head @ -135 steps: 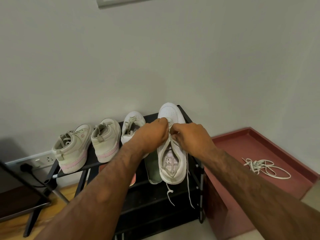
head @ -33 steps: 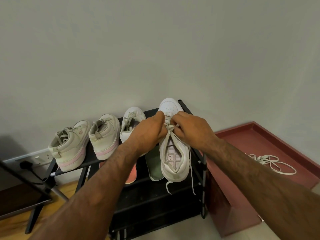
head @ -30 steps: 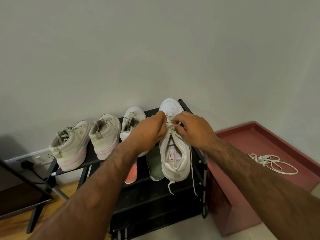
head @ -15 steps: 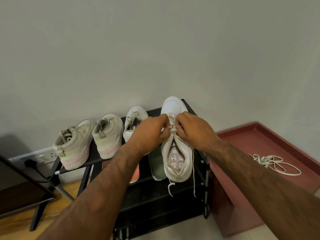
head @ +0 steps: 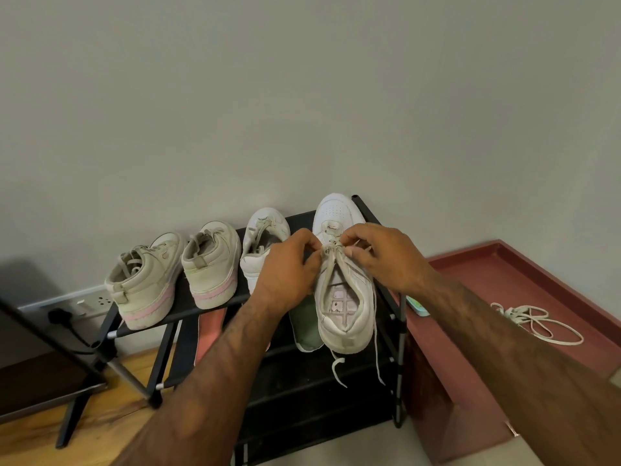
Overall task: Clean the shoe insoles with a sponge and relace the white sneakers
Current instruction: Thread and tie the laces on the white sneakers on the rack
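- Both hands have moved a little apart since a moment ago, and the lace point(head: 331, 246) shows between them.
- The left hand point(head: 289, 267) and the right hand point(head: 386, 260) each pinch that lace with curled fingers; both arms reach up from the bottom of the frame.
- The white sneaker point(head: 339, 213) sits in the middle of the frame on the black shoe rack point(head: 400, 358), toe toward the wall.
- A loose lace point(head: 534, 317) lies at the right.

Smooth leather-look white sneaker point(head: 339, 213), matt black metal rack point(head: 400, 331), glossy wood floor point(head: 111, 428)
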Tool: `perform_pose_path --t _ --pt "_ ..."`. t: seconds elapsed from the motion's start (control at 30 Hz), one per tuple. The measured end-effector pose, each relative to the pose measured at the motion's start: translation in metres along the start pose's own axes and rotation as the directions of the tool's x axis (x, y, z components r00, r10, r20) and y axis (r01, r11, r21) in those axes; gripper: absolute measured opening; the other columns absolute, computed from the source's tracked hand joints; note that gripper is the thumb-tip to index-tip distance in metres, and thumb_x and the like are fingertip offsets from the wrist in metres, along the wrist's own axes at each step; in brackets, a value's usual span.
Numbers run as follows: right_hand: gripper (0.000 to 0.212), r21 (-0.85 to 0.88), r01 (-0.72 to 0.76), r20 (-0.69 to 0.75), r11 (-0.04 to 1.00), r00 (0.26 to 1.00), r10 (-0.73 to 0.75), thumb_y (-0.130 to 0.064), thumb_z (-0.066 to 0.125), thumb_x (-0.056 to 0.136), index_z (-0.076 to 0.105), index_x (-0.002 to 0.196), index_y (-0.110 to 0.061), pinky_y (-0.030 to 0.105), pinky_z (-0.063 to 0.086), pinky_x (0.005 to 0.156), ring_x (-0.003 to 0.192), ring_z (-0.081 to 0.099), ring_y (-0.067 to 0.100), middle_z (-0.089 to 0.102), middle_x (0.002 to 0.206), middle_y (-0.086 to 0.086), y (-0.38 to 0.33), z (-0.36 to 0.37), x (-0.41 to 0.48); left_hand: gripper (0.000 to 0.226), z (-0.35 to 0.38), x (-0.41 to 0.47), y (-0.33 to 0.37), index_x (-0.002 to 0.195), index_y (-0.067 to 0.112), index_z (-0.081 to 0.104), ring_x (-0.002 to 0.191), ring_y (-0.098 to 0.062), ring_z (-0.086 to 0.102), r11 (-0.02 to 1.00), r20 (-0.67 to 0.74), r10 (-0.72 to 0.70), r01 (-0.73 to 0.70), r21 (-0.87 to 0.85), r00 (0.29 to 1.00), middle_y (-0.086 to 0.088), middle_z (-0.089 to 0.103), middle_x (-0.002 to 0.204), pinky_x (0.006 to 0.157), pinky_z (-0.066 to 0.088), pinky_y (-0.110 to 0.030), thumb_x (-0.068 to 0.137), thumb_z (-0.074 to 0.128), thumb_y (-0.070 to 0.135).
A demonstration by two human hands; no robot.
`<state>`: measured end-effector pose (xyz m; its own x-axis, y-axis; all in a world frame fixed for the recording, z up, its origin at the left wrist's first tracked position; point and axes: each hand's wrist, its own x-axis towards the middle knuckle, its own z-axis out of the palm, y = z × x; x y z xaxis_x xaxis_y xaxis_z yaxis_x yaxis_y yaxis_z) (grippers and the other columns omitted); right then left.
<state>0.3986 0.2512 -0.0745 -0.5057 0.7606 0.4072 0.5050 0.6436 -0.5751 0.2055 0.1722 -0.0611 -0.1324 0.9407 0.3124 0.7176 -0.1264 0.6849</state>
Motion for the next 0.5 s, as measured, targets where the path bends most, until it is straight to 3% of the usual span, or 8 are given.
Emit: perform_pose_path --t 0.13,0.3,0.4,0.5 --pt "0.02 -0.157 0.135 -0.04 0.978 0.989 -0.143 -0.031 0.064 0.098 0.073 0.116 -0.033 0.042 0.056 0.086 0.098 0.069 0.016 0.074 0.109 -0.009 -0.006 -0.007 -0.003 0.01 0.003 0.0 -0.002 0.092 0.032 0.058 0.07 -0.031 0.07 1.0 0.01 0.014 -0.014 0.005 1.0 -0.008 0.069 0.079 0.06 0.062 -0.051 0.1 0.061 0.026" --pt "0.023 -0.457 0.318 0.124 0.831 0.947 -0.295 -0.037 0.059 0.099 0.07 0.116 -0.026 0.042 0.058 0.077 0.093 0.07 0.022 0.07 0.108 -0.004 -0.015 -0.009 0.006 0.005 -0.001 -0.006 -0.005 0.093 0.032 0.057 0.066 -0.033 0.067 0.998 0.047 0.045 -0.047 0.038 0.998 -0.01 0.069 0.08 0.059 0.06 -0.053 0.096 0.056 0.037" --pt "0.028 -0.508 0.346 0.129 0.789 0.936 -0.327 -0.039 0.046 0.1 0.067 0.11 -0.023 0.039 0.055 0.064 0.078 0.067 0.024 0.067 0.1 -0.005 -0.016 -0.008 0.004 0.006 0.0 -0.006 -0.004 0.093 0.031 0.057 0.062 -0.033 0.064 0.997 0.042 0.054 -0.057 0.058 0.998 -0.011 0.069 0.08 0.058 0.058 -0.052 0.097 0.058 0.034" --pt "0.028 -0.416 0.279 0.039 0.866 0.956 -0.289 -0.038 0.039 0.092 0.063 0.099 -0.024 0.04 0.054 0.058 0.067 0.061 0.023 0.063 0.088 -0.005 -0.016 -0.01 -0.001 0.008 0.002 -0.008 -0.002 0.091 0.031 0.057 0.062 -0.034 0.064 0.998 0.043 0.055 -0.056 0.032 0.998 -0.012 0.07 0.082 0.055 0.058 -0.052 0.094 0.058 0.038"
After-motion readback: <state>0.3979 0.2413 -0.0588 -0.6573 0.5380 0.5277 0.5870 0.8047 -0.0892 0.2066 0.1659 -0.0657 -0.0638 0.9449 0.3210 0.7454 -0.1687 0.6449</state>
